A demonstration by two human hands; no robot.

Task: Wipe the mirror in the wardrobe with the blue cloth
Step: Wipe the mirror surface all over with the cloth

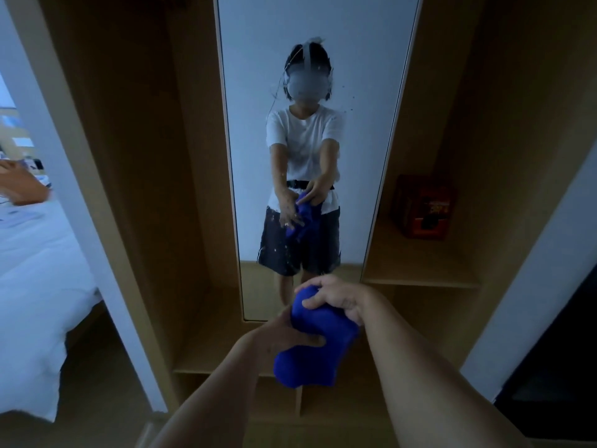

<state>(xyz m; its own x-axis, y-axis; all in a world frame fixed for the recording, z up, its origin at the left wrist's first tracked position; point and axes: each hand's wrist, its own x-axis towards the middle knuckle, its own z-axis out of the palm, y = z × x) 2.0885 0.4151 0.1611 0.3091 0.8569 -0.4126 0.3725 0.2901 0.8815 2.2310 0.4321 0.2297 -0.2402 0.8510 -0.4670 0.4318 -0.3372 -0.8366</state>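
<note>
A tall narrow mirror (252, 92) stands at the back of the open wooden wardrobe (145, 189), with white specks and smears on its glass around the middle. In front of its lower end I hold a bunched blue cloth (313, 347) in both hands, a short way off the glass. My right hand (336, 299) grips the cloth's top. My left hand (281, 334) holds it from the left, thumb lying across its front. The mirror shows a person in a white shirt and dark shorts holding the same cloth.
A wardrobe shelf (420, 270) to the right of the mirror carries a red-orange box (423, 206). A bed with white sheets (35, 286) lies at the left. Another person's hand (22, 185) shows at the far left edge. A dark panel (555, 367) stands at the right.
</note>
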